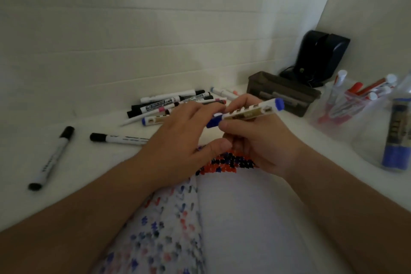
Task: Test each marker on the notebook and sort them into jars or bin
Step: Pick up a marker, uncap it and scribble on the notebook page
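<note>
The blue marker (246, 113) slants across both hands above the notebook (222, 207), cap end low and left. The right hand (255, 140) grips its barrel; the left hand (184, 138) pinches the cap. One jar (347, 118) holds red markers, another jar (391, 140) one blue. Two black markers (52, 158) lie loose at the left.

Two bare forearms, no sleeves, short unpainted fingernails
</note>
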